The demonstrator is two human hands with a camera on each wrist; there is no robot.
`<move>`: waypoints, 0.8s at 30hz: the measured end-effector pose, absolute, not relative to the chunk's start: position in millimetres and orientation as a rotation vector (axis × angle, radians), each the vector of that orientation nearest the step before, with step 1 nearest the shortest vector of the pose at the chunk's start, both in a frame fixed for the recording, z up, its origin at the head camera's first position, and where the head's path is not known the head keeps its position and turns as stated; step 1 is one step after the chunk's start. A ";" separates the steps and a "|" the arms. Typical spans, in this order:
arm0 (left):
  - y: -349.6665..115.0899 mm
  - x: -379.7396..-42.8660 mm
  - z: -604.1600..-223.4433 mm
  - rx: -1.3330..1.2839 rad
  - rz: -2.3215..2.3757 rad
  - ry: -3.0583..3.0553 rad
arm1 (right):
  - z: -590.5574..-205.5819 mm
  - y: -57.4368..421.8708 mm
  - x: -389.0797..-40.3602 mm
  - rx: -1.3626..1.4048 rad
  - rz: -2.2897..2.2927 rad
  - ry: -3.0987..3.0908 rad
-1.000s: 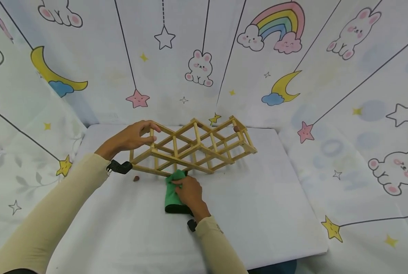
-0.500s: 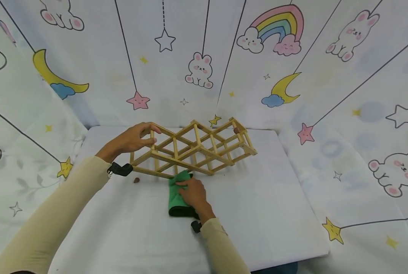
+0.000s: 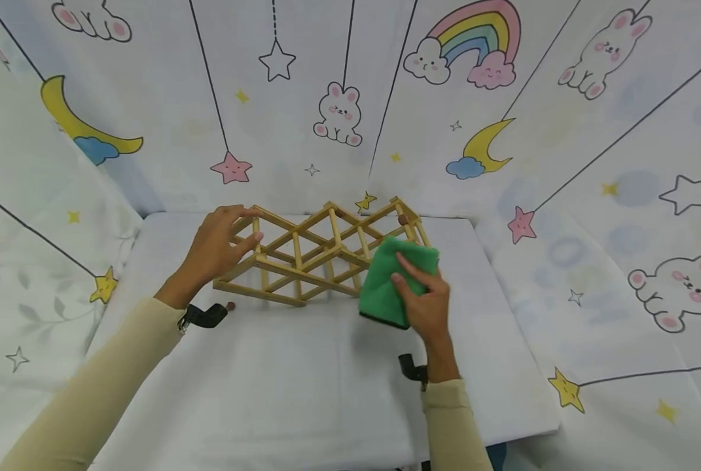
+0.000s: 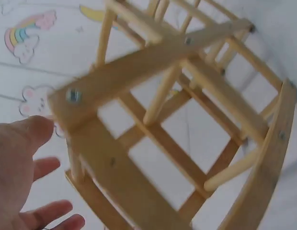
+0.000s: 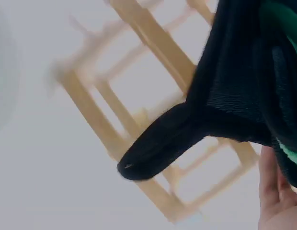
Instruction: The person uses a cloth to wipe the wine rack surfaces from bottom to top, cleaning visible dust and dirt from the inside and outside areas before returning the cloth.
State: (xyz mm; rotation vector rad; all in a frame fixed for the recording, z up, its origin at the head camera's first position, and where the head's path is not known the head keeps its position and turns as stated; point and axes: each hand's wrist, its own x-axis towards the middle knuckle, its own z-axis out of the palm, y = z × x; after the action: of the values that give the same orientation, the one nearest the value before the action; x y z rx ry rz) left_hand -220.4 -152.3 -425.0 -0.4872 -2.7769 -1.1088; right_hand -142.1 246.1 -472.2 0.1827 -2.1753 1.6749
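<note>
A folding wooden lattice rack with round crossbars stands on the white table. At its left end my left hand spreads its fingers and thumb around the upper corner. In the left wrist view the thumb lies right at the corner of the rack, the other fingers loose beyond it. My right hand pinches a folded green cloth with a dark edge, held up in front of the rack's right part, which it partly hides. Dark folds of the cloth fill much of the right wrist view.
A small brown lump lies on the white tabletop near the left wrist's black camera mount. Another brown lump shows at the rack's upper right. Behind hangs a white printed cloth backdrop.
My right hand has carried the green cloth from the rack's lower front edge up and right, across its right part. My left hand's fingers have loosened from the corner crossbar and spread.
</note>
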 end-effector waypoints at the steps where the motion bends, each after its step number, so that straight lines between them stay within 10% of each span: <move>1: -150.1 -212.5 -426.3 -0.442 -1.098 -2.741 | -462.3 256.1 -149.2 0.146 1.661 -2.151; 9: -125.7 -174.6 -452.2 -0.301 -1.181 -2.502 | -441.0 300.2 -190.1 0.030 1.762 -2.287; 24: -156.3 -143.4 -451.7 -0.274 -1.121 -2.490 | -395.0 302.2 -157.4 0.043 1.832 -2.445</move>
State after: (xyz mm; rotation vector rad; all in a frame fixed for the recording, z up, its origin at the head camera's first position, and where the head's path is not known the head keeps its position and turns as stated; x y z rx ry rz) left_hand -143.4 -156.3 -451.7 -0.2736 -2.4899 -1.1209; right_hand -157.4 302.2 -395.0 0.0429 -2.4449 1.8323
